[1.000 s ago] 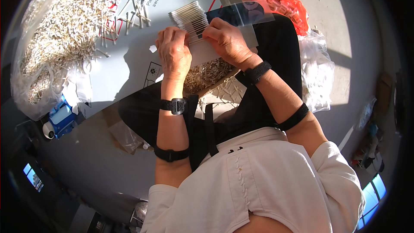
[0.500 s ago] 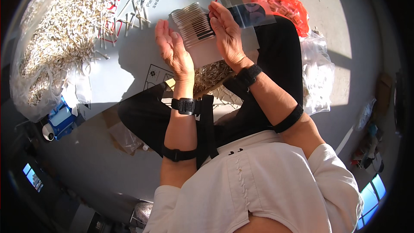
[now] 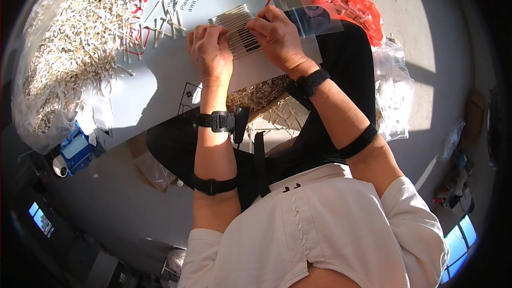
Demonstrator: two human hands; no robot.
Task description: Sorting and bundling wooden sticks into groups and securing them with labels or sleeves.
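Note:
My left hand [image 3: 210,53] and my right hand [image 3: 274,34] both rest on a flat row of cotton swabs [image 3: 234,32] lying side by side on a white board [image 3: 160,85]. The left hand's fingers press on the row's left end, the right hand's fingers on its right end. A clear plastic bag [image 3: 314,21] lies under and beside the right hand. A big loose heap of cotton swabs [image 3: 85,37] covers the board to the left of the left hand.
An orange plastic bag [image 3: 349,5] lies at the upper right, and a clear bag of white goods [image 3: 394,93] at the right. More swabs sit in a carton [image 3: 266,96] under the board. A blue box [image 3: 77,146] lies at the left.
Both hands were raised upright, palms clapped against the ends of the swab row. Now they have come down flat and the fingers press the row onto the board.

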